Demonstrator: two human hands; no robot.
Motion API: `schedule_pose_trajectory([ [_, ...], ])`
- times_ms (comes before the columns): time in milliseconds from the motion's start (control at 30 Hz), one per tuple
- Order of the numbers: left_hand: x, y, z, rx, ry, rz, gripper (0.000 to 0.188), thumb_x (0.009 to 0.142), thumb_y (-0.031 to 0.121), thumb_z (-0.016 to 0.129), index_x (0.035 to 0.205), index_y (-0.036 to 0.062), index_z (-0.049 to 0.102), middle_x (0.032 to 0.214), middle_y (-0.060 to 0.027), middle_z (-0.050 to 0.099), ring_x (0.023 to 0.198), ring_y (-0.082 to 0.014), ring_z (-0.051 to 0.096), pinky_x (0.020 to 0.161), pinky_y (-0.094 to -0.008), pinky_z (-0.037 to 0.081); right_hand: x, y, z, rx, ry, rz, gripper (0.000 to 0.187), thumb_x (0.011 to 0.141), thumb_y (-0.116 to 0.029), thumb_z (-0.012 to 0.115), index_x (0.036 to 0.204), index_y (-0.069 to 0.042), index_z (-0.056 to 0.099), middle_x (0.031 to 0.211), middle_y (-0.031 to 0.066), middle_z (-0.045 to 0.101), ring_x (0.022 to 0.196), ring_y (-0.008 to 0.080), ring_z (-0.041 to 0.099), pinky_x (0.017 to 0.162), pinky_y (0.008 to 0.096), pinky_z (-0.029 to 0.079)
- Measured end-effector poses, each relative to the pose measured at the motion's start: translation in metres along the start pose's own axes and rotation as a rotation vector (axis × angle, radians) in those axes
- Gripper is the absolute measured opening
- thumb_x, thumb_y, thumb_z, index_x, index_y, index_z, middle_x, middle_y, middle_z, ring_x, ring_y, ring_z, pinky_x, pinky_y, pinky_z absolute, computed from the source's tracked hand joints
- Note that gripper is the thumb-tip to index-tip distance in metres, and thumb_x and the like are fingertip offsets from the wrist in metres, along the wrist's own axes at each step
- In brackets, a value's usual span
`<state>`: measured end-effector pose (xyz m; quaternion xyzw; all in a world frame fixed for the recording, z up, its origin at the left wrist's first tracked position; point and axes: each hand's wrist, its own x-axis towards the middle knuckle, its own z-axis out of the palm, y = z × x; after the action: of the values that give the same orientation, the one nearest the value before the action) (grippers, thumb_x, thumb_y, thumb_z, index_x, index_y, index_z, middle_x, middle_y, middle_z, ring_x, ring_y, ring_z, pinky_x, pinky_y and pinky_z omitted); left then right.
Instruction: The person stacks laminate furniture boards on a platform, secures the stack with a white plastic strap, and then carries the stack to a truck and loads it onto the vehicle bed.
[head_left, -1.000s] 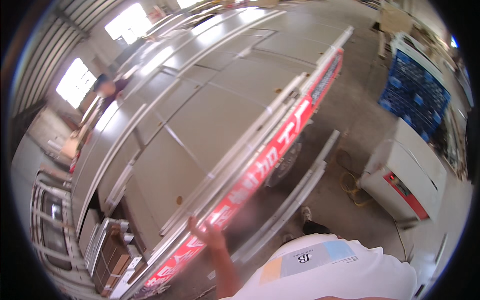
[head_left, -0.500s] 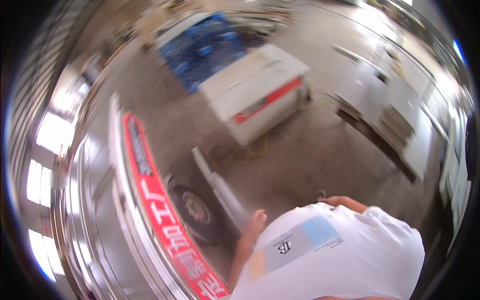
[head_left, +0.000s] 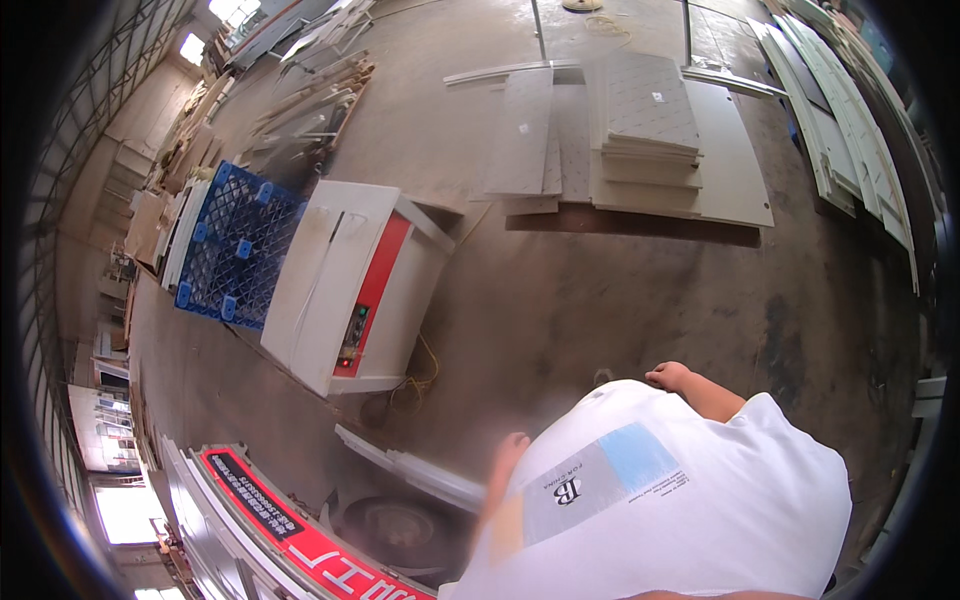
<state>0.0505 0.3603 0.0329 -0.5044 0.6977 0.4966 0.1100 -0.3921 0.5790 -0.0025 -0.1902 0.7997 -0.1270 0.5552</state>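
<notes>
My left hand (head_left: 512, 446) hangs at my side, left of my white shirt (head_left: 690, 480). It is blurred, so its fingers cannot be read. Nearest to it are long white strips (head_left: 418, 470) beside the wheel (head_left: 395, 522) of a vehicle that carries a red banner (head_left: 300, 540). My right hand (head_left: 670, 374) is past the front of my shirt, its fingers curled in and nothing showing in them. Below it is brown concrete floor. A small rounded shape (head_left: 602, 377) by the shirt's edge is too unclear to name.
A white machine (head_left: 330, 280) with a red control strip stands ahead on the left, a yellow cable (head_left: 430, 365) at its base. Behind it leans a blue plastic pallet (head_left: 240, 245). Stacked pale panels (head_left: 645, 130) lie ahead. More long boards (head_left: 840, 140) lie at the right.
The view has swung right, so the white machine, pallet and red banner now appear farther left and the panel stacks nearer the middle. Both hands remain close to the body.
</notes>
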Motion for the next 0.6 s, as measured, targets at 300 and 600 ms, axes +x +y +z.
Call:
schedule_pose_trajectory([
  [300,0.123,-0.005,-0.004,-0.076,-0.111,-0.011,0.044,0.098,0.035,0.056,0.124,0.0015,0.067,0.125,-0.0208,0.067,0.117,-0.0343,0.063,0.101,-0.0433,0.048,0.035,-0.035,-0.098,0.5,0.199,0.015,0.039,0.093,-0.035,0.065,0.114,-0.003,0.073,0.1,0.0074,0.075,0.083,0.0172,0.071,0.073,0.0336,0.057],
  [600,0.386,0.071,-0.072,0.096,-0.105,0.085,0.019,0.09,0.014,0.054,0.075,0.0082,0.064,0.068,-0.0033,0.061,0.057,-0.0144,0.057,0.043,-0.0291,0.039,0.066,-0.024,-0.183,0.423,0.257,0.142,0.03,0.093,-0.034,0.068,0.103,-0.007,0.075,0.09,0.004,0.074,0.076,0.014,0.068,0.064,0.0312,0.054],
])
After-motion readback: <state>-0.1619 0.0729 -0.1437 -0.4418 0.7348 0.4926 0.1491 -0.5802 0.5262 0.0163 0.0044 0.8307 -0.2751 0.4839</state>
